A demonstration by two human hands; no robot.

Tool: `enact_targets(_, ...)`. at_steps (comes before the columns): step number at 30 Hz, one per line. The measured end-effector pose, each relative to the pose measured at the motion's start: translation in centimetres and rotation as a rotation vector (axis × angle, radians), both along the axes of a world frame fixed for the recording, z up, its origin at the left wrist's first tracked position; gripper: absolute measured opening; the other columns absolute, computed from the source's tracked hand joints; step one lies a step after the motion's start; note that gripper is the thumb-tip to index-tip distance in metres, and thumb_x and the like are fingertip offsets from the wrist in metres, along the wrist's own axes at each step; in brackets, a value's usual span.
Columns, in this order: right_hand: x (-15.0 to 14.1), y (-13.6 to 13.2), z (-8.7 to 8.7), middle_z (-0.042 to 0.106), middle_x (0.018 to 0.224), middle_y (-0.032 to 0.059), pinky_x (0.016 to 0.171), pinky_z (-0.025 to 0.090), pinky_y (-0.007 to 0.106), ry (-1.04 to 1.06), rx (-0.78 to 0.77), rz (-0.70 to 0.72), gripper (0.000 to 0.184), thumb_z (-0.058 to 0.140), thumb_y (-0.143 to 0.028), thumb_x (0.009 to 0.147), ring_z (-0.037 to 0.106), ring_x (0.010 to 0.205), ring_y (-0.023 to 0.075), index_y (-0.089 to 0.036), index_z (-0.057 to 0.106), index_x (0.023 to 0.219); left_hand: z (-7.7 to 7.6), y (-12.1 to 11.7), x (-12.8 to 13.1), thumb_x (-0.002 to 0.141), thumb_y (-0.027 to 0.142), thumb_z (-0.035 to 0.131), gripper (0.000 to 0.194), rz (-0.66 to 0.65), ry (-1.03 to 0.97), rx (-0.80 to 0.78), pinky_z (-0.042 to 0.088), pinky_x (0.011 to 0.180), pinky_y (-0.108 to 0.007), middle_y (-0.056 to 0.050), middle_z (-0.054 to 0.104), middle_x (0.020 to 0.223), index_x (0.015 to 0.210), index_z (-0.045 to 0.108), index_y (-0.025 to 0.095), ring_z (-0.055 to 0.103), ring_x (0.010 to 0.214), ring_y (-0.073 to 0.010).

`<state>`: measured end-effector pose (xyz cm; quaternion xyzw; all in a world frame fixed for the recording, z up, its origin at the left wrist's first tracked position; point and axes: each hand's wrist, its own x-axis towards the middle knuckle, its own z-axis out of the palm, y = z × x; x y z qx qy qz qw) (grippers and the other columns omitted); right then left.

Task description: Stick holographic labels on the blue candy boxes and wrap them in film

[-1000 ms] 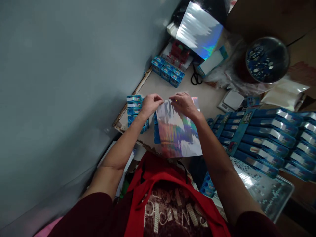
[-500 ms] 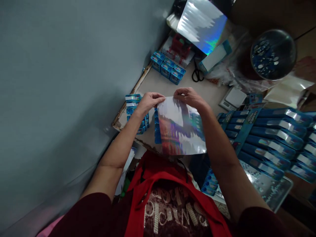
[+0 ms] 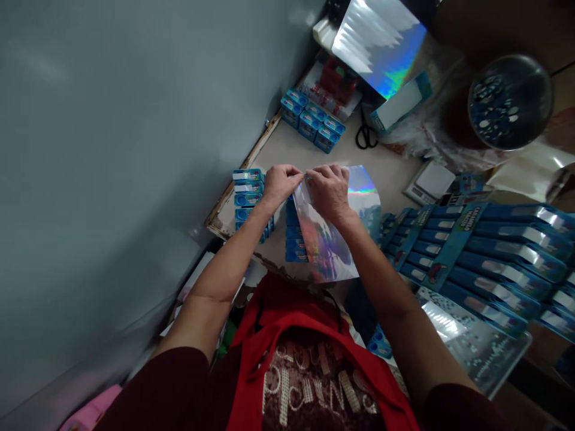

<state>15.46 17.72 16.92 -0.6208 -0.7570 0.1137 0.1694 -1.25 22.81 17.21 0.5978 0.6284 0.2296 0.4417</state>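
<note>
Silvery sheet (image 3: 330, 245) has both hands (image 3: 330, 190) at its edge (tabletop (image 3: 287, 149) ahead).

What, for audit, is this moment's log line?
left hand: pinching holographic sheet corner; right hand: on sheet; blue boxes: partly hidden by sheet

Shiny sheet (image 3: 323, 239): upper part partly hidden behind right hand (image 3: 330, 190).
Blue boxes (image 3: 296, 246), beneath: partly covered.
Small boxes (image 3: 247, 188), left: partly behind left hand (image 3: 278, 187) and forearm.
Second sheet (image 3: 381, 39): cut off, top edge.
Stacked packs (image 3: 503, 254): cut off, right edge.
Pot (image 3: 541, 108): contents too blurred to identify.
Scale (image 3: 433, 179): display unreadably small.
</note>
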Motion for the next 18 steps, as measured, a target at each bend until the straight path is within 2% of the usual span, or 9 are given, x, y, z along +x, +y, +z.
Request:
enact_targets(3, 0.1, -0.2, -0.1, 0.075, 0.131, 0.0119, 0.110, 0.035, 0.053, -0.011, -0.022, 0.019, 0.035, 0.046, -0.030, 0.112, 0.055, 0.122, 0.0336, -0.028, 0.077, 0.129, -0.3, -0.1, -0.1, 0.085, 0.022, 0.073, 0.012, -0.007, -0.034, -0.002, 0.050, 0.072, -0.028, -0.008, 0.083, 0.086, 0.084, 0.084, 0.017, 0.072, 0.083, -0.0207)
enact_targets(6, 0.1, -0.8, -0.4, 0.076, 0.134, 0.0129, 0.112, 0.033, 0.053, -0.036, -0.053, 0.053, 0.040, 0.042, -0.030, 0.114, 0.057, 0.123, 0.0328, -0.025, 0.074, 0.136, -1.1, -0.3, -0.2, 0.083, 0.025, 0.074, 0.013, 0.019, -0.112, -0.072, 0.048, 0.067, -0.026, -0.006, 0.080, 0.080, 0.083, 0.083, 0.016, 0.069, 0.075, -0.0183)
enact_targets(9, 0.0, -1.6, -0.9, 0.073, 0.146, 0.0135, 0.116, 0.030, 0.054, -0.041, -0.039, 0.056, 0.043, 0.039, -0.030, 0.115, 0.058, 0.129, 0.0329, -0.023, 0.071, 0.143, -1.7, -0.4, -0.6, 0.082, 0.029, 0.075, 0.015, 0.047, -0.212, -0.146, 0.046, 0.063, -0.025, -0.005, 0.078, 0.077, 0.084, 0.083, 0.015, 0.064, 0.069, -0.0156)
enact_targets(14, 0.1, -2.6, -1.0, 0.070, 0.153, 0.0135, 0.120, 0.029, 0.055, -0.025, -0.037, 0.059, 0.043, 0.041, -0.026, 0.113, 0.060, 0.133, 0.0326, -0.023, 0.071, 0.144, -1.4, -0.6, -1.0, 0.080, 0.033, 0.079, 0.018, 0.037, -0.295, -0.205, 0.047, 0.062, -0.024, -0.005, 0.078, 0.078, 0.084, 0.082, 0.015, 0.062, 0.068, -0.0146)
enact_targets(18, 0.4, -2.8, -0.5, 0.074, 0.147, 0.0105, 0.120, 0.030, 0.055, -0.022, -0.039, 0.073, 0.040, 0.041, -0.026, 0.114, 0.062, 0.131, 0.0305, -0.025, 0.074, 0.138, -1.1, -0.7, -1.0, 0.081, 0.032, 0.077, 0.017, 0.022, -0.303, -0.184, 0.047, 0.062, -0.025, -0.005, 0.078, 0.079, 0.083, 0.081, 0.016, 0.062, 0.069, -0.0146)
